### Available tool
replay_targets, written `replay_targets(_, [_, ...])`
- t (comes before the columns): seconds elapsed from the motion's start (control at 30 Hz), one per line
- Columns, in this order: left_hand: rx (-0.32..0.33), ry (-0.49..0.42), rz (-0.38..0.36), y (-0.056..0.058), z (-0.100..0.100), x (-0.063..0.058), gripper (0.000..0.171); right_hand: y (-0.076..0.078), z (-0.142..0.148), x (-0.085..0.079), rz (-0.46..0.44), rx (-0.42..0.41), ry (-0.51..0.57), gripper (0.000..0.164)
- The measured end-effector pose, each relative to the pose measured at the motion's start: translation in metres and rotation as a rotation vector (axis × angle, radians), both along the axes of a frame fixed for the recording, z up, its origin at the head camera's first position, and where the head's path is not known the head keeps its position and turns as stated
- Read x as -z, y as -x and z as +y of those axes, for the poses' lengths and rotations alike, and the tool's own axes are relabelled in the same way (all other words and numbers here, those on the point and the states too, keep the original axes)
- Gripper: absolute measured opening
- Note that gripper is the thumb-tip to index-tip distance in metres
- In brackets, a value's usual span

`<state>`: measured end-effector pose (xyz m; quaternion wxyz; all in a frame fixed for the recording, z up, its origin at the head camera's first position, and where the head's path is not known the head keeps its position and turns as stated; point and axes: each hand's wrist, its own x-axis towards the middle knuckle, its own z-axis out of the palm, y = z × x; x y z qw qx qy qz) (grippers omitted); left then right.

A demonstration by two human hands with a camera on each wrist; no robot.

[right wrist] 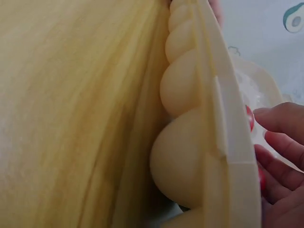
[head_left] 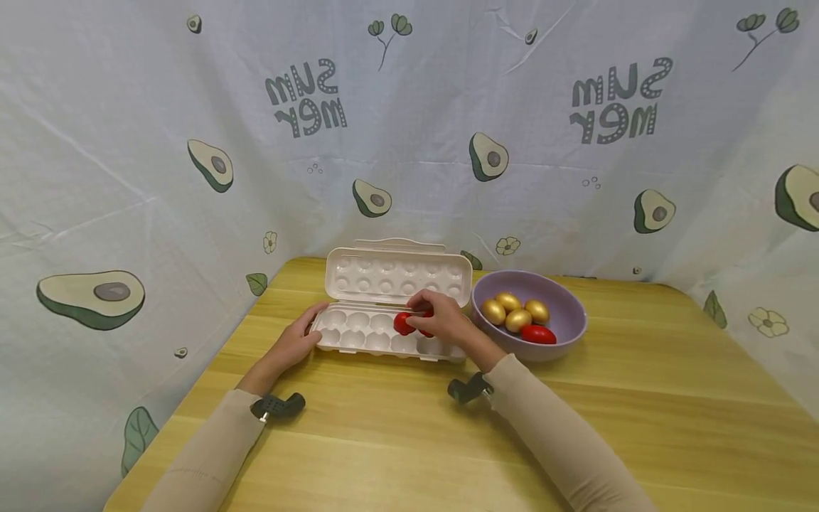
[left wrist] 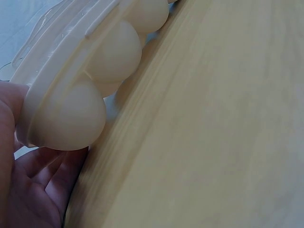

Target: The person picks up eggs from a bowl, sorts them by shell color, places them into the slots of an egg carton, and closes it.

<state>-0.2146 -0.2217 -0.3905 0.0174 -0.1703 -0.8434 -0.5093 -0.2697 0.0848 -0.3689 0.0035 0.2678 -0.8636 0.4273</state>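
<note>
Loading an egg carton [head_left: 353, 338]: a person appears midway through setting red eggs into cups, the lid [head_left: 397, 274] laid back open.
Right hand [head_left: 441, 318]: thumb and fingers curled at a red egg [head_left: 402, 324] over the back row, the grip seemingly pinched on it, though contact is partly hidden.
Second red egg [head_left: 425, 333]: just to the right, partly covered by that hand; whether held or seated, I cannot tell from here.
Left hand [head_left: 301, 340]: grip clamped on the carton's left end.
Purple bowl [head_left: 576, 320]: beside the carton's right end on the tabletop [head_left: 384, 427], holding four gold eggs [head_left: 517, 321] and a lone red one [head_left: 538, 334].
Bare cups: several at the left; the next move likely calls for settling the pinched egg squarely, spreading the fingers clear and bracing the carton against sliding.
</note>
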Motion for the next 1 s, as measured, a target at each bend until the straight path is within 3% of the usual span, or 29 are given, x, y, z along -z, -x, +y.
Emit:
replay_targets(0.37, [-0.005,-0.026,-0.001,0.006,0.002,0.004,0.056,-0.005,0.025,-0.03,0.067,-0.048,0.098,0.032])
replay_targets(0.53, [0.002,-0.032,0.006,0.007,0.002,0.002,0.056,-0.013,0.041,-0.045,0.008,-0.011,0.132,0.029])
replay_targets(0.8, [0.009,-0.047,0.008,0.025,-0.009,0.029,0.057,-0.02,0.074,-0.038,-0.066,0.076,0.132,0.034])
replay_targets(1.0, [-0.005,-0.03,0.017,0.024,-0.011,0.032,0.057,-0.024,0.096,-0.034,-0.024,0.061,0.18,0.035])
